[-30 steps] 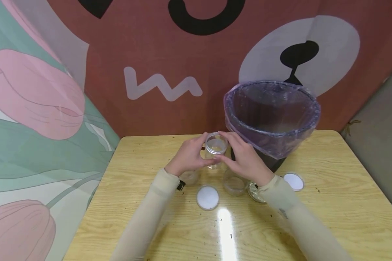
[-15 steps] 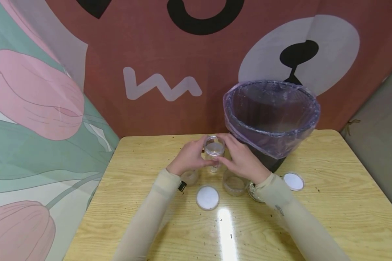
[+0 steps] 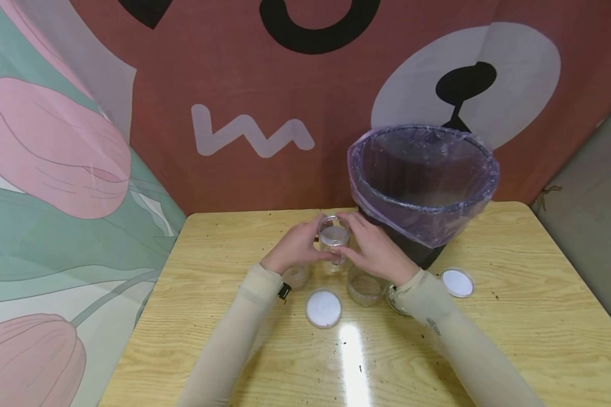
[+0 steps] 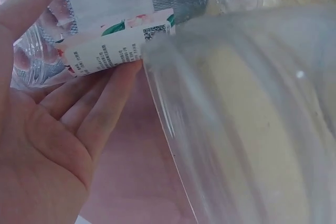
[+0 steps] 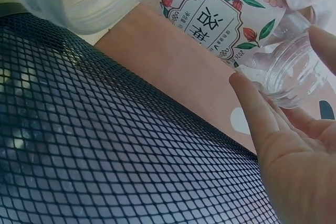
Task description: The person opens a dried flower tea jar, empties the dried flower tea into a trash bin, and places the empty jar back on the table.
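Both hands hold a clear plastic jar (image 3: pixel 334 244) upright between them, close to the table's back. My left hand (image 3: pixel 297 246) lies round its left side, thumb in front and fingers behind. Opposite, my right hand (image 3: pixel 374 243) has its thumb and fingers on the right side. In the left wrist view, the left hand (image 4: pixel 58 129) has its fingers against the jar's printed label (image 4: pixel 105 53). The right wrist view shows a flowered paper label (image 5: pixel 220 19) and the jar's clear threaded rim (image 5: pixel 291 72) between the thumb and fingers of the right hand (image 5: pixel 299 156).
A black mesh bin (image 3: pixel 407 243) with a purple liner (image 3: pixel 427 220) stands right of the hands. Around them lie a clear jar (image 3: pixel 365 288), another clear container (image 3: pixel 296 277), white round lids (image 3: pixel 323 308) and a shiny round piece (image 3: pixel 394 299) partly hidden by the right sleeve.
The jar has come slightly down and toward me in the head view, with both hands moving along on it. The bin, lids and other containers have stayed put.
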`<state>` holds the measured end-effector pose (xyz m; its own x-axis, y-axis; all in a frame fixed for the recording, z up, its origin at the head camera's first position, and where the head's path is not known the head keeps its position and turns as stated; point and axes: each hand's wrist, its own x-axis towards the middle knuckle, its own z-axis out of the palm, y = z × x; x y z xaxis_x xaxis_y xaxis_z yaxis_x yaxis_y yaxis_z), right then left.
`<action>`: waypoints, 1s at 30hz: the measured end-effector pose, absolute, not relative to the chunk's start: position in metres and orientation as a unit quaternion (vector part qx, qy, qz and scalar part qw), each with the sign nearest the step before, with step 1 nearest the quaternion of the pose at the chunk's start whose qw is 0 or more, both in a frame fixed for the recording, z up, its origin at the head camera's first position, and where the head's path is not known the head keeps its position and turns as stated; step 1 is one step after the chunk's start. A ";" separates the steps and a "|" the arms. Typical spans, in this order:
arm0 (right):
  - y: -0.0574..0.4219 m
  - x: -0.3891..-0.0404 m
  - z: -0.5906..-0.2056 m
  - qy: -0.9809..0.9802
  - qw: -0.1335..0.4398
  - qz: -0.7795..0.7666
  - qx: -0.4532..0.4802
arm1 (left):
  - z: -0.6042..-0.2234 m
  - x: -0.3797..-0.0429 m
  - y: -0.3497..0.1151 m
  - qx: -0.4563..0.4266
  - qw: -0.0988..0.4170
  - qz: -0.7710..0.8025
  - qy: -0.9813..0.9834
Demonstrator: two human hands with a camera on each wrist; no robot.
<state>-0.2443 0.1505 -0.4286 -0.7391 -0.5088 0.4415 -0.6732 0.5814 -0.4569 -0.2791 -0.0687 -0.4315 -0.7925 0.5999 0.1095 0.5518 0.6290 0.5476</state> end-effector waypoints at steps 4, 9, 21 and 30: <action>0.150 -0.245 -0.431 -0.878 0.133 0.311 0.340 | -0.433 -0.280 -0.069 0.319 0.051 0.287 0.902; 0.150 -0.247 -0.434 -0.879 0.128 0.310 0.339 | -0.435 -0.281 -0.070 0.307 0.062 0.265 0.912; 0.149 -0.249 -0.435 -0.884 0.129 0.301 0.334 | -0.438 -0.282 -0.069 0.290 0.073 0.267 0.916; 0.147 -0.249 -0.438 -0.896 0.118 0.282 0.321 | -0.440 -0.282 -0.068 0.279 0.085 0.273 0.917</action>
